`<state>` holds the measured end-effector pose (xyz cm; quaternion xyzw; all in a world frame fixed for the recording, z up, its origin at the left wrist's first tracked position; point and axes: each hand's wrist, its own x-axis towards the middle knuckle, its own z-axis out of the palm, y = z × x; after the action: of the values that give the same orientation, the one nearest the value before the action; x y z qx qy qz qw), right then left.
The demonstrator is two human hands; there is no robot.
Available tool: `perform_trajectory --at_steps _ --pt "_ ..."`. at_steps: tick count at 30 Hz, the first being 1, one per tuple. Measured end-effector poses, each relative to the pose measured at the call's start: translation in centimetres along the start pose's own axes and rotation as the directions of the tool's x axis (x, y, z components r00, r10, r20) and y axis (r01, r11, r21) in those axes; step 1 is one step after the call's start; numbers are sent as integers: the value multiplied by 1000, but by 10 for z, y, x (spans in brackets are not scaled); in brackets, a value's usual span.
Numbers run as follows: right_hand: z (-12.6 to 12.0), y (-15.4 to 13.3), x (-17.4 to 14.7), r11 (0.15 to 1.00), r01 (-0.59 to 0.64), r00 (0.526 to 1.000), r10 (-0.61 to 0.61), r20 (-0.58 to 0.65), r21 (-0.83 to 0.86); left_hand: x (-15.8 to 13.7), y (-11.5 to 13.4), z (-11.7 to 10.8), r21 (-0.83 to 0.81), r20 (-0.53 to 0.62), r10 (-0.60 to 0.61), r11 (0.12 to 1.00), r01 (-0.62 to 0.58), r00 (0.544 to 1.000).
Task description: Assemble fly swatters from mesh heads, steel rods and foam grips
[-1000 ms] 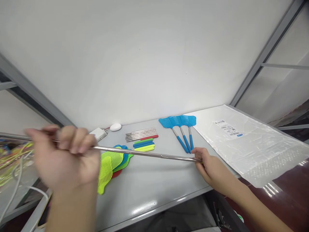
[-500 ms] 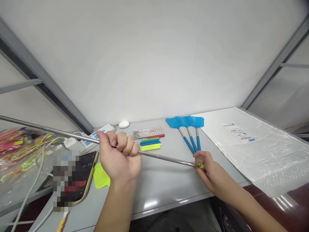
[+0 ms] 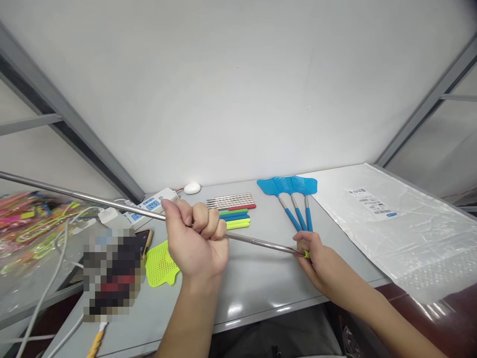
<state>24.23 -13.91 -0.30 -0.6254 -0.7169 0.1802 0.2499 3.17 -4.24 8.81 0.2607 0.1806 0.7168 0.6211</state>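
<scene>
My left hand [image 3: 199, 241] is closed in a fist around a long telescopic metal rod [image 3: 266, 243], which slants from the left picture edge down to the right. The fingers of my right hand [image 3: 315, 256] pinch the rod's lower end at a small yellow-green end piece [image 3: 306, 254], mostly hidden by the hand. Just beyond the right hand lie three blue fly swatters [image 3: 286, 186], fanned out with their handles together. A yellow-green perforated swatter head [image 3: 162, 263] rests on the table to the left, partly covered by my left hand.
Behind my left hand lie several metal rods [image 3: 231, 201] and coloured handle sleeves [image 3: 238, 219]. A power strip [image 3: 152, 205], a white mouse-like object [image 3: 192, 188] and a partly blurred phone [image 3: 146, 241] are at left. Bagged colourful items [image 3: 40, 228] sit beside cables. Plastic packaging [image 3: 406, 233] covers the right side.
My left hand has slid slightly to the right in view, with the rod. The right hand has shifted a little left, and less of the yellow-green end piece shows. More of the swatter head is visible.
</scene>
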Motion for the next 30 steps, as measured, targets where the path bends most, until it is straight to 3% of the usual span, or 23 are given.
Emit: perform_trajectory --at_steps 7,9,13,18,22,25,30 --pt "-8 -18 4 991 40 999 -40 2 131 -4 -13 -1 -23 -43 -45 999 45 998" --pt "-14 -16 4 998 -13 1000 13 -4 58 -1 -11 -2 -34 -59 -42 999 40 997" --pt "-12 -10 4 958 -127 991 135 15 -258 0 -11 -4 -41 -65 -45 998 42 997" --pt "7 -21 7 934 -29 998 45 36 -355 -12 -28 0 -71 -56 -74 995 70 996" --pt "15 -37 12 934 68 997 -80 -20 -351 -27 -44 3 -106 -36 -192 977 188 981" --pt "10 -42 15 946 108 990 -129 -49 -305 -34 -46 8 -117 14 -213 970 213 977" --pt "-4 -43 12 995 65 998 -67 -17 -82 -36 -38 20 -36 161 -167 984 175 973"
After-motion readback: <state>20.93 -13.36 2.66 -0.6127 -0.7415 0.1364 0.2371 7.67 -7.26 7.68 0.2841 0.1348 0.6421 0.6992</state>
